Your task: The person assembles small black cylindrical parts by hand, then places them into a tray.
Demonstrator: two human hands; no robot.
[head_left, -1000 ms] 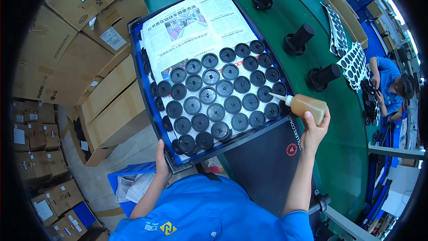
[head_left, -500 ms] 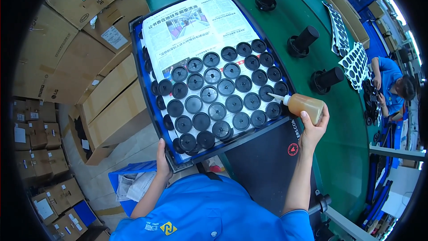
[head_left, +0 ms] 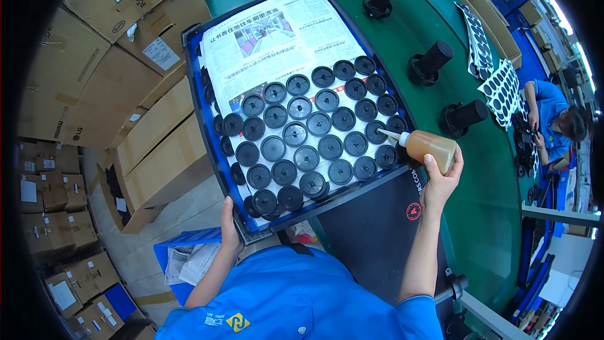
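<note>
My right hand (head_left: 441, 179) is wrapped round a squeeze bottle (head_left: 431, 148) of amber liquid, tilted so its white nozzle points left. The nozzle tip is at a round black disc (head_left: 376, 132) near the right side of a black-rimmed tray (head_left: 202, 116); whether it touches the disc I cannot tell. Rows of similar black discs (head_left: 306, 158) with small centre hubs lie over newspaper (head_left: 314, 47) in the tray. My left hand (head_left: 230, 232) is at the tray's near left corner, its visible fingers stretched out along the outer edge; part of it is hidden.
Three black cylinders on ring bases (head_left: 430, 63) stand on the green belt (head_left: 487, 170) at right. Beyond are white sheets with black circles (head_left: 501, 93) and a co-worker (head_left: 553, 116) in blue. Cardboard boxes (head_left: 94, 69) crowd the left, and a blue crate (head_left: 182, 258) stands below.
The black cylinders on the green belt have shifted slightly to the right and nearer. My hands, the bottle and the tray stay almost where they were.
</note>
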